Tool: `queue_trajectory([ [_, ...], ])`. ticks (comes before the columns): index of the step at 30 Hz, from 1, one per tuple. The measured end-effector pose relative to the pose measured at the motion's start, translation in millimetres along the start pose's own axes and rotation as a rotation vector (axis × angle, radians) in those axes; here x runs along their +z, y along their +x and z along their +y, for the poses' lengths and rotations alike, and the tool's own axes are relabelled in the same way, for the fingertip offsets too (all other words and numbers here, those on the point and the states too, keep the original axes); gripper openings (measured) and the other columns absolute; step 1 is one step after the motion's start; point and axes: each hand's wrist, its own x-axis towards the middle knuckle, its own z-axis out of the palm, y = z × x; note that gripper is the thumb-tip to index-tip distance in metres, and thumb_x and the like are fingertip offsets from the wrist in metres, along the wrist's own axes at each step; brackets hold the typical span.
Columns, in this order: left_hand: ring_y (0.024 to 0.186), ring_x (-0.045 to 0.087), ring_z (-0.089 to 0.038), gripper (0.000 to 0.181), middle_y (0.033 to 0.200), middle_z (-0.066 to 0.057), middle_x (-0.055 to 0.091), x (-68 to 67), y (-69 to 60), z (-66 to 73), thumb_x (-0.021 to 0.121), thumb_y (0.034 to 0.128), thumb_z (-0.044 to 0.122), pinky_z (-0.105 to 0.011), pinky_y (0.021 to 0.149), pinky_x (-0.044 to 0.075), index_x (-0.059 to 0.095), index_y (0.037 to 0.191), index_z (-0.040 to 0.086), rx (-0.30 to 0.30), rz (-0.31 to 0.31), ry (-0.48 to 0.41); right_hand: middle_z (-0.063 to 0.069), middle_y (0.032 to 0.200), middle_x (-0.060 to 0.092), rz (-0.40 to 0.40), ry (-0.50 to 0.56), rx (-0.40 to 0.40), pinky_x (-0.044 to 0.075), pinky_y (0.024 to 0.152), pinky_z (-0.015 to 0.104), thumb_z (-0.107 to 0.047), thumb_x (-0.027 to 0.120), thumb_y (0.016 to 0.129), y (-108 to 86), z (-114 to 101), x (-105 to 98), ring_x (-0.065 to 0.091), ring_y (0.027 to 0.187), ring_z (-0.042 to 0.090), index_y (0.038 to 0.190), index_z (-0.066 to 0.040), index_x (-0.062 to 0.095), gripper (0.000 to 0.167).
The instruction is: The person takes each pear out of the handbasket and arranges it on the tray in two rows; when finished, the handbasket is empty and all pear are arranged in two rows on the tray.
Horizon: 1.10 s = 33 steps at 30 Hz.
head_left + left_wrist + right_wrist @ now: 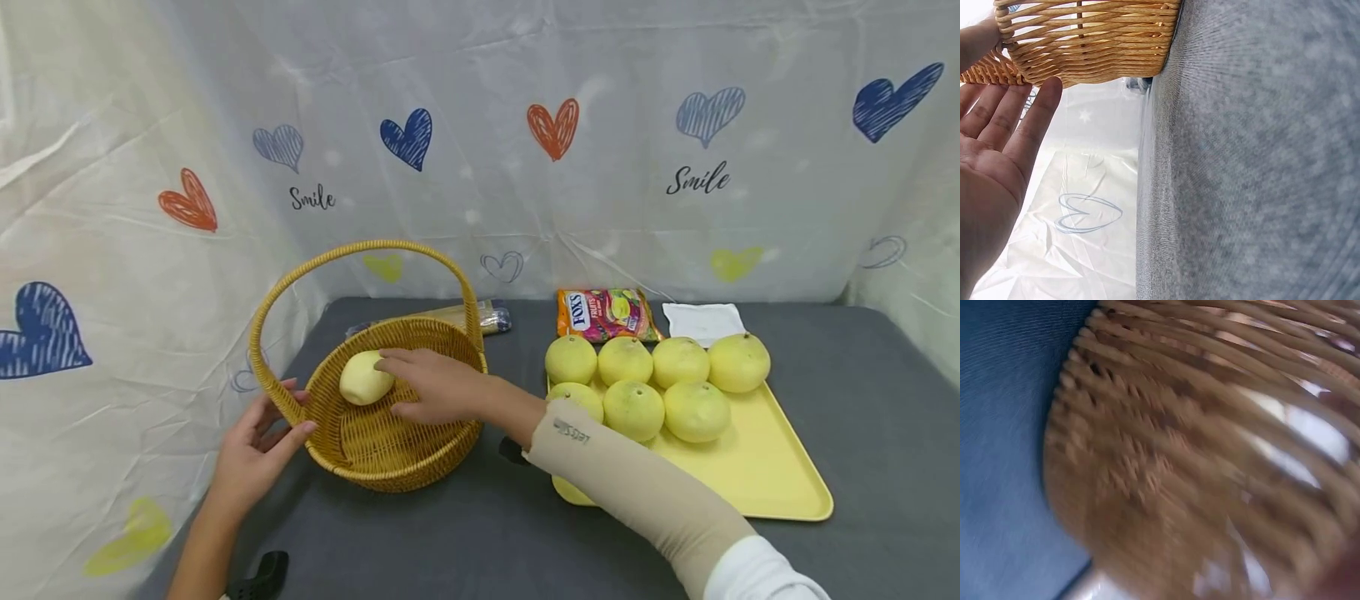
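Note:
A wicker basket with a tall arched handle stands on the left of the table. Inside it, against the left wall, lies a round pale yellow fruit, like a grapefruit. My left hand holds the basket where the handle meets the rim, thumb in front and fingers behind; in the left wrist view, those fingers reach the wicker side. Reaching in over the rim, my right hand has its fingertips at the fruit's right side, thumb apart. Only blurred wicker fills the right wrist view; that hand's grasp is not visible there.
Several similar yellow fruits sit on a yellow tray to the right, partly behind my right forearm. Behind them lie a Fox's candy bag and a white packet. A clear-wrapped bundle lies behind the basket.

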Motion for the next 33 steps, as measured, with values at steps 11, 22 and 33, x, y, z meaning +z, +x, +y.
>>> queue_trajectory([
  [11, 0.114, 0.061, -0.010, 0.062, 0.125, -0.016, 0.062, 1.5, -0.3, 1.0, 0.070, 0.0873, -0.014, -0.017, 0.088, 0.052, 0.050, 0.144, 0.001, -0.017, -0.003, 0.005, 0.007, 0.166, 0.014, -0.061, -0.268, 0.013, 0.037, 0.112, 0.036, -0.054, 0.056, 0.099, 36.0, -1, 38, 0.023, 0.147, 0.033, 0.163, -0.023, 0.008, 0.086],
  [22, 0.112, 0.062, -0.011, 0.061, 0.125, -0.016, 0.063, 0.9, -1.2, 3.9, 0.071, 0.0865, -0.013, -0.018, 0.086, 0.053, 0.052, 0.142, 0.002, -0.055, 0.021, 0.004, 0.015, 0.142, 0.042, 0.254, -0.072, 0.373, 0.054, 0.074, 0.036, -0.054, 0.056, 0.099, 33.0, 7, 33, 0.051, 0.118, 0.033, 0.140, -0.016, 0.053, 0.056],
  [33, 0.113, 0.062, -0.011, 0.062, 0.126, -0.017, 0.063, 0.6, -1.3, 2.6, 0.071, 0.0867, -0.014, -0.018, 0.087, 0.053, 0.052, 0.143, 0.003, -0.045, 0.016, -0.003, 0.019, 0.144, 0.040, -0.087, 0.048, 0.551, 0.049, 0.065, 0.038, -0.039, 0.077, 0.088, 31.6, 2, 22, 0.060, 0.101, 0.031, 0.156, -0.020, 0.031, 0.084],
])
